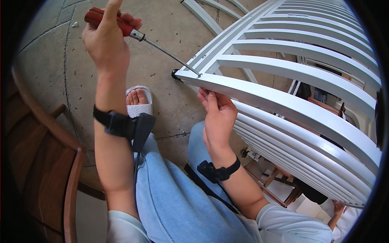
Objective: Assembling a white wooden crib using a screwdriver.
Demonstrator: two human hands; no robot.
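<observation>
Red-handled screwdriver (133, 33): we list it first, clamped in the left hand (106, 40), fingers wrapped round the grip; its thin steel shaft slants down and to the right, the tip resting on the corner of the white slatted frame (283, 101).
Left hand: raised near the top of the view, closed on the screwdriver handle, a black wrist strap (121, 125) buckled round the forearm below it.
Right hand (216, 117): we find it under the near rail of the frame, fingers curled up against the underside of the rail (thumb side hidden from us), clasped on the rail; a second black strap (216, 172) sits at its wrist.
White slatted frame: painted bars set side by side between two long rails, lying tilted across the right of the view, its corner just beside the screwdriver tip; a small black foot (175, 73) shows at that corner.
Wooden chair (48, 154): brown, at the left edge, well apart from the frame.
Floor (162, 20): bare grey concrete with cracks.
Sandal (139, 101): white, on one foot, between the two forearms.
Jeans (174, 202): light blue, along the lower edge.
</observation>
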